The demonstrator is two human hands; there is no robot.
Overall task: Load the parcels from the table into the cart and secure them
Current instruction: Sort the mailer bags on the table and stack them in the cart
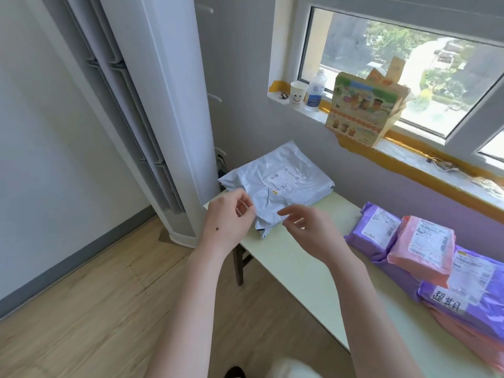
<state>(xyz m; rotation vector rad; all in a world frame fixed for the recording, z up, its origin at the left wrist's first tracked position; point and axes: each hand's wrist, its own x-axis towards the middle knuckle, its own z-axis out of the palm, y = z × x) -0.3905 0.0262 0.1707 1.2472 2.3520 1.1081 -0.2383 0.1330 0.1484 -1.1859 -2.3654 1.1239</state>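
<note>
Two bare hands reach over a pale desk (300,271): left hand (227,222) and right hand (311,230), fingers loosely curled, holding nothing, hover at a grey parcel (278,181) lying on the desk's far end. Purple and pink parcels (425,249) are stacked to the right.

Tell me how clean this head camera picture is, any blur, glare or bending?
Head view: wide-angle bending curves the window frame and the air conditioner; daylight washes out the view through the glass; the floor at lower left is smeared; the grey parcel label is too soft to read; both hands look fairly sharp.
</note>
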